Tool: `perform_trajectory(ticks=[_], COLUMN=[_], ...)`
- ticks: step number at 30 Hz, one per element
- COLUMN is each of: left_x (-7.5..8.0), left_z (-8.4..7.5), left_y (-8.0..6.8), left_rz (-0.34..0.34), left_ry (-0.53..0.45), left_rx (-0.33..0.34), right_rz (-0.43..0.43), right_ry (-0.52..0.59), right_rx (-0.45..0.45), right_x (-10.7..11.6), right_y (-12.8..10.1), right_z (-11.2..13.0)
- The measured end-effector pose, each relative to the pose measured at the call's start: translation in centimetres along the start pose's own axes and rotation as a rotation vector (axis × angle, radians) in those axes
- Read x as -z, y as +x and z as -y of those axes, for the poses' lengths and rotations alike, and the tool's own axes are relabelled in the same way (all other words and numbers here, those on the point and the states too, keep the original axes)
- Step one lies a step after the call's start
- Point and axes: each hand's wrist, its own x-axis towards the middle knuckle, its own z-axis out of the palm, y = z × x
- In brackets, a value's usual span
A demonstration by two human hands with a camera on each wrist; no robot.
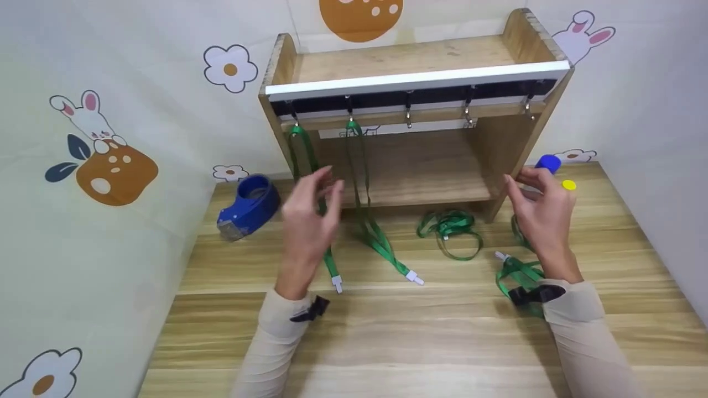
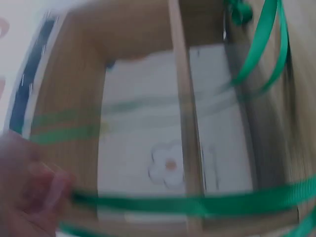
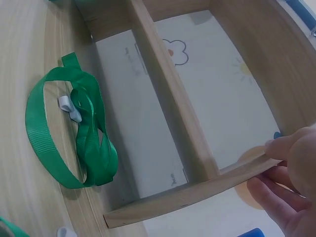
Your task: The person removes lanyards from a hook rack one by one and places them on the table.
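Observation:
A small wooden shelf rack stands on the table, with a row of hooks along its front. Two green lanyards, a left one and a second one, hang from its two leftmost hooks, their white clips lying on the tabletop. My left hand is in front of the left lanyard, thumb and fingers apart; blur in the left wrist view hides whether it touches the strap. On the other side, my right hand pinches the edge of the rack's right side panel between thumb and fingers.
A bundled green lanyard lies before the rack, and another lies beside my right wrist. A blue tape dispenser sits at the left. Blue and yellow round-topped objects stand behind my right hand.

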Motion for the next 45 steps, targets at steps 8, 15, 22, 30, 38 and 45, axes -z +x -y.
perform_trajectory(ticks=[8, 15, 22, 30, 38, 45], left_x=[-3.3, -4.0, -2.8, -2.4, -1.3, -1.3], left_z=[-2.6, -2.0, -1.1, -1.2, -1.3, -1.1], left_y=[-0.5, -0.7, -0.1, 0.2, 0.8, 0.6], left_rz=[0.161, 0.152, 0.028, 0.031, -0.136, 0.086], left_ry=[0.179, 0.269, 0.172, 0.1, 0.043, 0.123], left_rx=[-0.004, -0.081, -0.17, -0.304, -0.371, -0.42], right_rz=[-0.018, -0.018, -0.016, -0.044, -0.032, -0.035], right_ry=[0.009, 0.015, 0.015, 0.036, 0.029, 0.035], right_rx=[-0.012, -0.024, -0.004, 0.022, -0.011, -0.014], right_x=[-0.2, -0.2, -0.2, -0.6, -0.7, -0.7], right_y=[-0.3, -0.6, -0.5, -0.4, -0.3, -0.3], right_z=[-0.4, -0.2, -0.2, -0.1, -0.2, -0.3])
